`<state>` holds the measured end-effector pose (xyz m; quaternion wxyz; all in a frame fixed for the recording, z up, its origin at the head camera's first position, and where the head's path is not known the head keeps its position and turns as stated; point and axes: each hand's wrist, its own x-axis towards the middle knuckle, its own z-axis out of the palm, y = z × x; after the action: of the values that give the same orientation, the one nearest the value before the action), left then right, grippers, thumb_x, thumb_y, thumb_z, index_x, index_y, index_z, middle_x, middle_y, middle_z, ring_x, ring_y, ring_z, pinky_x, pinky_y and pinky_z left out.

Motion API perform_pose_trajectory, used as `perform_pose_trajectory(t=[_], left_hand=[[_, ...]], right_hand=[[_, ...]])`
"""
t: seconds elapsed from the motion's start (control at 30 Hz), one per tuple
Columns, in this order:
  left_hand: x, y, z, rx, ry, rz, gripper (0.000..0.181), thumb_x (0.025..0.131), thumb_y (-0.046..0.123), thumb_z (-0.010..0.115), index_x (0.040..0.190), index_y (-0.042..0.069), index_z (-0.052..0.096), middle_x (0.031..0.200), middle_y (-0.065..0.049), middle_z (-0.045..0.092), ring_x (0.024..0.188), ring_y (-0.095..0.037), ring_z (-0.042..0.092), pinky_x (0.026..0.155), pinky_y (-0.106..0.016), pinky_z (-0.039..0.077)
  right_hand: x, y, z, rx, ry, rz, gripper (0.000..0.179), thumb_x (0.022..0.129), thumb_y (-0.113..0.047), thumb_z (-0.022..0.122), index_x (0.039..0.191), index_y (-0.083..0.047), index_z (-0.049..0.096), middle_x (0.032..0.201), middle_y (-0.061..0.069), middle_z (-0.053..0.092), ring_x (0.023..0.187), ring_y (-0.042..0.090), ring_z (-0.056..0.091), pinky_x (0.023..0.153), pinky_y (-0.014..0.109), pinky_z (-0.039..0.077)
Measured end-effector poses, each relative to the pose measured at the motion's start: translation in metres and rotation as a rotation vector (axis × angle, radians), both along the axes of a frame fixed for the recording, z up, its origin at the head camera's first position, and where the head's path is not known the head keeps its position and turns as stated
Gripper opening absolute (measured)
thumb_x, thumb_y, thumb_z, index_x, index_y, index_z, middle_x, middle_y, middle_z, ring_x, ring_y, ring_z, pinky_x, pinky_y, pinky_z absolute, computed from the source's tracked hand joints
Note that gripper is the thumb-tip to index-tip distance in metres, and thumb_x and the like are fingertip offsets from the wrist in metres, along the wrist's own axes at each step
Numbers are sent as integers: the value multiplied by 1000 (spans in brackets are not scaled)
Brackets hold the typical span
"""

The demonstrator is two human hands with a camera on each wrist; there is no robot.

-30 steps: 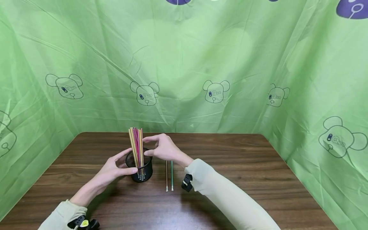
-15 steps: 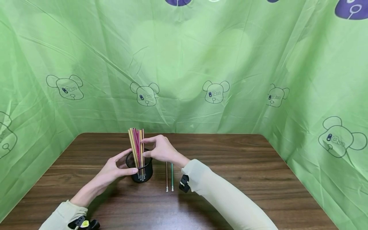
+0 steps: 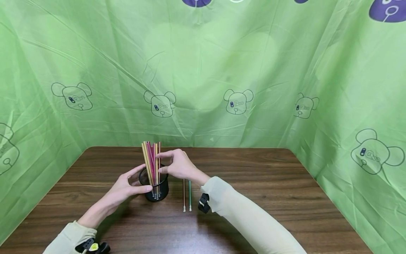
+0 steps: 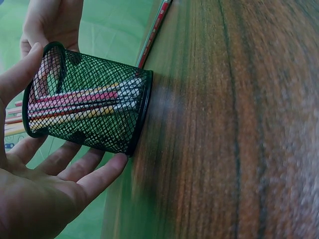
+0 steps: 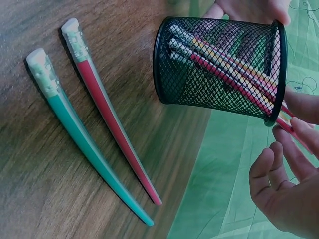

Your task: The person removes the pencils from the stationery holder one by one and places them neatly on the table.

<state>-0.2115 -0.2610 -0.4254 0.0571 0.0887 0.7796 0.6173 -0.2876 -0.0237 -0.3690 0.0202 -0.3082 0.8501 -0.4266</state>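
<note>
Mesh cup [image 3: 156, 194], black, one: upright on counter [image 3: 269, 197]. Contents: pencil bunch [image 3: 150, 160], red and yellow, eraser ends down. Left hand grip [image 3: 126, 185]: curved around cup, thumb at near rim. Right hand grip [image 3: 178, 165]: thumb and finger pinching one pencil [image 3: 160, 146] above cup's mouth. Loose red pencil [image 5: 113, 124], green pencil [image 5: 85, 144]: side by side on counter, apart from cup. Backdrop [image 3: 203, 63]: green fabric, bear-face prints.
</note>
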Motion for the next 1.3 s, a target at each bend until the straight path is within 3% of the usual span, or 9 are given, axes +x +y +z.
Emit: perform_pose_trajectory(t=[0.1, 0.2, 0.3, 0.37, 0.43, 0.73, 1.0, 1.3], left_hand=[[0, 0, -2, -5, -7, 5, 94, 91, 19, 84, 167, 11, 30, 161, -21, 42, 139, -39, 50, 98, -29, 49], [0, 0, -2, -5, -13, 9, 94, 91, 19, 84, 167, 12, 31, 161, -21, 43, 139, -39, 50, 98, -29, 49], [-1, 0, -2, -11, -9, 2, 94, 91, 20, 84, 167, 11, 30, 161, -21, 42, 139, -40, 51, 98, -30, 49], [-1, 0, -1, -11, -10, 3, 93, 91, 21, 84, 167, 12, 30, 162, -20, 42, 138, -39, 51, 98, -30, 49], [-1, 1, -1, -6, -9, 2, 93, 91, 20, 84, 167, 12, 30, 161, -20, 42, 138, -39, 52, 98, -30, 49], [0, 0, 0, 17, -10, 0, 94, 90, 18, 84, 167, 11, 30, 161, -21, 42, 138, -39, 51, 98, -29, 49], [1, 0, 1, 13, 1, -8, 94, 91, 19, 83, 167, 9, 28, 161, -23, 42, 139, -39, 51, 98, -27, 49], [1, 0, 1, 4, 9, -9, 93, 92, 19, 83, 167, 11, 29, 160, -22, 44, 137, -38, 53, 97, -28, 49]], right_hand=[[1, 0, 0, -8, -7, 3, 48, 85, -13, 89, 131, -19, 77, 52, -6, 41, 49, 6, 41, 49, 24, 36], [1, 0, -1, -13, -18, 6, 48, 85, -13, 88, 131, -19, 77, 58, -7, 51, 50, 5, 43, 50, 24, 38], [2, 1, -2, -21, -32, 10, 47, 86, -14, 88, 131, -19, 77, 84, -8, 72, 52, 5, 46, 53, 23, 42], [1, 0, -3, -26, -36, 11, 45, 86, -13, 88, 130, -19, 77, 106, -9, 77, 53, 5, 48, 55, 23, 44], [1, 0, -3, -32, -37, 13, 44, 86, -13, 88, 129, -19, 78, 115, -8, 76, 54, 5, 49, 56, 23, 45], [-1, -2, -7, -72, -3, -6, 43, 83, -15, 91, 124, -20, 80, 78, -1, 68, 57, 6, 48, 52, 24, 41], [-2, -4, -7, -186, 113, -84, 43, 78, -13, 95, 118, -18, 82, 88, -3, 74, 70, 5, 62, 60, 23, 49], [-3, -4, -4, -314, 41, -99, 44, 79, -3, 93, 119, -15, 80, 108, -5, 76, 74, 4, 72, 56, 26, 55]])
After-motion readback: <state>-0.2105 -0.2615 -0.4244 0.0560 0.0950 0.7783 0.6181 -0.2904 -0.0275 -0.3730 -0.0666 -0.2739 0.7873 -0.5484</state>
